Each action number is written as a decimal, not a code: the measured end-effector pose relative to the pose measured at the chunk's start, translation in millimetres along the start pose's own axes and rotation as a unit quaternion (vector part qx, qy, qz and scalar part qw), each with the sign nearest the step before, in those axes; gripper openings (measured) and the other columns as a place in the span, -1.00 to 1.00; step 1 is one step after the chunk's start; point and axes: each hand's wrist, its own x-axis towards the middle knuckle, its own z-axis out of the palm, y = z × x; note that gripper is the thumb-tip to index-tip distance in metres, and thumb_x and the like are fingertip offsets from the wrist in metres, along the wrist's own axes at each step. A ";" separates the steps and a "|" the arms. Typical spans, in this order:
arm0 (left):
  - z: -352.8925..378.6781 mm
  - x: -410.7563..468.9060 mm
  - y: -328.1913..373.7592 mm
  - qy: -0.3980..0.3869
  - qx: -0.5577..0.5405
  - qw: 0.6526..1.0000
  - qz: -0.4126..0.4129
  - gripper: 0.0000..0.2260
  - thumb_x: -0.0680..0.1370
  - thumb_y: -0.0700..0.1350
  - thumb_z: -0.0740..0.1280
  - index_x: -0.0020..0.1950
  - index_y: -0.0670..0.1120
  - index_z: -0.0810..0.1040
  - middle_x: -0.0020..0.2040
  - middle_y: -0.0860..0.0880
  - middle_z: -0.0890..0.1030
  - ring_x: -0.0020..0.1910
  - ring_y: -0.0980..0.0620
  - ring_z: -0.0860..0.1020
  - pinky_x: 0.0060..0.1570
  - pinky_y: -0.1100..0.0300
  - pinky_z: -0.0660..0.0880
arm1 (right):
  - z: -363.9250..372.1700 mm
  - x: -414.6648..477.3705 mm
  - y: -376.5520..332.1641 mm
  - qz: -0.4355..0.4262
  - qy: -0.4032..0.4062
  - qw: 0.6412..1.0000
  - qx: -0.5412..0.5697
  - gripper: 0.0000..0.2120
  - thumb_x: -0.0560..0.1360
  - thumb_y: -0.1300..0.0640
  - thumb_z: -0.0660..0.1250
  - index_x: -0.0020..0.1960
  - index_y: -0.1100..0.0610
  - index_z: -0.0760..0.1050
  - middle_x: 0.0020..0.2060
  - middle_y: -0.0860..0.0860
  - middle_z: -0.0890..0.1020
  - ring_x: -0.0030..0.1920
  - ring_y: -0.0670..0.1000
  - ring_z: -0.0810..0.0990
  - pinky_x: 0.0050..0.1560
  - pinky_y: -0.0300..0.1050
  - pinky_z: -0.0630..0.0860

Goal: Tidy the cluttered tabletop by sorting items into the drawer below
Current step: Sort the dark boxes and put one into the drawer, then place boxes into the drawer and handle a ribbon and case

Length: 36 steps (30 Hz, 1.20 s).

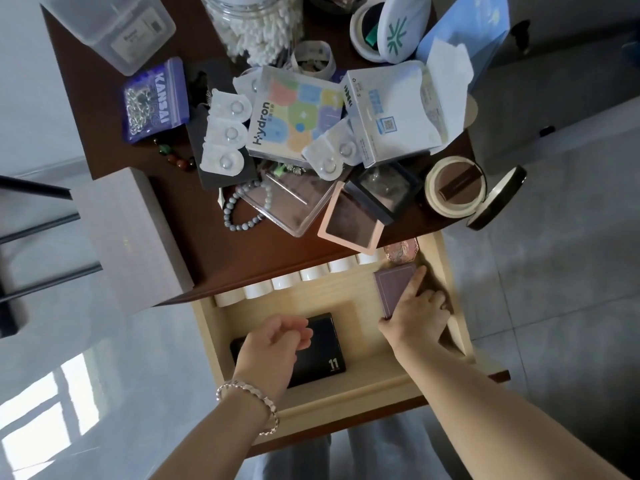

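Cluttered surface over an open drawer: right grip clasps a purple box, likely tucking it against the drawer's side to save room; left grip hovers empty, relaxed.

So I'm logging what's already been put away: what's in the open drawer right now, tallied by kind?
White round containers along the back: 6 visible
Black box marked 11: 1
Mauve box, gripped by the right hand: 1
Pink patterned tin: 1
Total: 9
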 end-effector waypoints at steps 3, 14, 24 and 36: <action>-3.7 5.0 1.4 0.010 -0.014 1.000 -0.005 -0.77 0.55 -0.32 0.18 -0.14 -0.08 0.57 -0.15 -0.03 0.66 -0.09 0.06 0.61 -0.11 0.23 0.50 | 2.4 1.3 -2.1 0.011 -0.011 0.998 0.059 0.14 0.34 -0.17 0.42 0.46 0.20 -0.37 0.32 0.24 0.31 0.30 0.19 0.34 0.29 0.05 0.35; -12.5 12.1 -18.3 0.039 -0.044 0.997 -0.059 -0.80 0.55 -0.31 0.19 -0.13 -0.10 0.56 -0.14 -0.07 0.65 -0.07 -0.01 0.61 -0.01 0.12 0.51 | 16.0 -23.3 -26.3 -0.047 -0.094 0.971 0.213 0.06 0.32 -0.16 0.43 0.48 0.13 -0.24 0.25 0.17 0.32 0.17 0.13 0.44 0.08 -0.05 0.48; -22.2 16.8 -24.8 0.036 -0.039 0.997 -0.057 -0.79 0.57 -0.29 0.18 -0.13 -0.08 0.55 -0.10 -0.08 0.65 -0.04 0.00 0.61 -0.08 0.18 0.48 | 21.1 -20.7 -40.7 -0.071 -0.066 0.980 0.174 -0.37 0.53 -0.19 0.16 0.39 0.22 0.14 0.29 0.17 0.34 0.27 0.14 0.37 0.15 -0.05 0.41; -20.9 7.3 -3.7 0.029 -0.035 0.998 -0.037 -0.76 0.56 -0.31 0.17 -0.19 -0.07 0.55 -0.12 -0.06 0.64 -0.05 0.01 0.60 0.05 0.11 0.48 | -8.9 -28.3 -39.1 -0.286 0.045 0.957 -0.010 -0.34 0.50 0.00 0.32 0.47 0.02 0.05 0.42 0.16 0.16 0.39 0.16 0.24 0.24 -0.05 0.39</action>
